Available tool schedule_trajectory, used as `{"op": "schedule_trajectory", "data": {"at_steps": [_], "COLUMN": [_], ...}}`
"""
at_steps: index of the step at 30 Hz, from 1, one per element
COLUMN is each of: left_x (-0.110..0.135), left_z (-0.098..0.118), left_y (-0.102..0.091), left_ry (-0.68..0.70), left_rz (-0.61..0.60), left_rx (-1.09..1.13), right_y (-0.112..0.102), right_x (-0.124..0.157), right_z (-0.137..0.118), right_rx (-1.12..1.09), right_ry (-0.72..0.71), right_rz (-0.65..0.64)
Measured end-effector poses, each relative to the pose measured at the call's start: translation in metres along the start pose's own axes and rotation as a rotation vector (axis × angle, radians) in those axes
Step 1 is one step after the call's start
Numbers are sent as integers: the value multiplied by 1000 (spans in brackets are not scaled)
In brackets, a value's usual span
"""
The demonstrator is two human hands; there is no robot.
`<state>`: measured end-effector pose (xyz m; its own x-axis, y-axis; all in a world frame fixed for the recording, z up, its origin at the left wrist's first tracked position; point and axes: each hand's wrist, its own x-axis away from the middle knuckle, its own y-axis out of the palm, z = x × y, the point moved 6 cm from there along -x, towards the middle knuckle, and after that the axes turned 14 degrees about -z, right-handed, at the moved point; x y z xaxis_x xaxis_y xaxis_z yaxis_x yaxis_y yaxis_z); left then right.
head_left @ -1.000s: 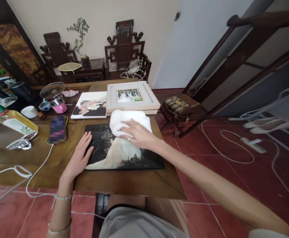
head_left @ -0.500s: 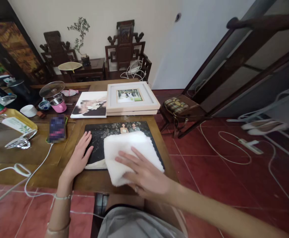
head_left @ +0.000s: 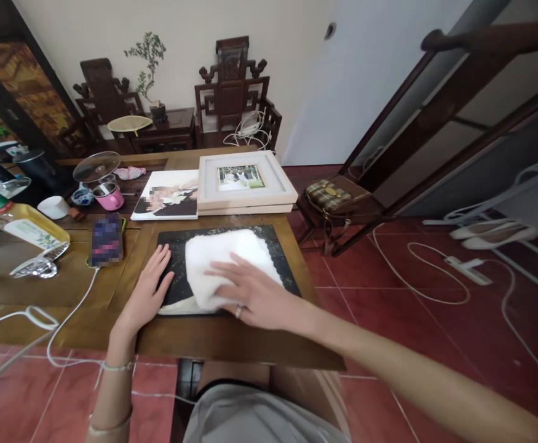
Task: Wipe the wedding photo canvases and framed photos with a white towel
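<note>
A dark photo panel (head_left: pixel 175 278) lies flat near the front edge of the wooden table. My left hand (head_left: pixel 151 283) rests on its left edge, fingers stretched out and holding nothing. Pressed against the panel's middle is a folded white cloth (head_left: pixel 222 249), fluffy with a scalloped edge. My right hand (head_left: pixel 259 298) lies over the cloth's lower right part and holds it, fingers fairly straight and slightly blurred. The cloth hides most of the picture, including the figures at its top.
Behind the panel are stacked pale picture frames (head_left: pixel 278 184) and a white-edged photo canvas (head_left: pixel 163 212). To the left lie a phone (head_left: pixel 106 240) with a white cable, a clear hair clip (head_left: pixel 42 261) and an oil bottle (head_left: pixel 35 226). A pink cup (head_left: pixel 110 198) stands farther back.
My right hand and the white cloth have slid up and left across the panel, covering the figures at its top and baring its lower right side. My left hand has stayed put.
</note>
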<state>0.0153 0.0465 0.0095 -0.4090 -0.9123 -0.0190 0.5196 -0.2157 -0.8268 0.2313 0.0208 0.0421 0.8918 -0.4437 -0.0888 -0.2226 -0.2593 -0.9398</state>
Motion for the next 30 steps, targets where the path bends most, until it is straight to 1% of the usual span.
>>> {"op": "schedule_trajectory", "data": {"at_steps": [4,7,9,12,14,16,19,21,24,26,27,30], "left_x": [0,1,1,1,1,0,0,-1,0,0,0,0], "left_z": [0,1,2,2,2,1,0,0,2,4,4,5], "left_y": [0,0,0,-1,-1,0,1,1,0,-1,-2,-2], "left_ry": [18,18,17,15,13,10,4,3,17,21,21,21], "left_rz": [7,9,4,7,12,12,7,-3,-12,-12,-13,-26], "left_rx": [7,9,8,1,-4,-5,-5,-8,-4,2,4,4], "right_y": [-12,-18,-20,-18,-15,-11,-5,0,7,11,12,9], "right_x": [-22,-35,-42,-46,-44,-37,-21,-8,6,11,11,6], "right_z": [42,66,74,76,69,51,10,-19,-54,-65,-66,-55], "right_rx": [47,72,80,66,37,-5,-79,-123,-165,-175,-176,-165], "right_ry": [111,195,221,254,260,218,103,44,-37,-79,-85,-57], "right_rz": [78,104,117,125,122,110,58,2,-78,-116,-123,-93]}}
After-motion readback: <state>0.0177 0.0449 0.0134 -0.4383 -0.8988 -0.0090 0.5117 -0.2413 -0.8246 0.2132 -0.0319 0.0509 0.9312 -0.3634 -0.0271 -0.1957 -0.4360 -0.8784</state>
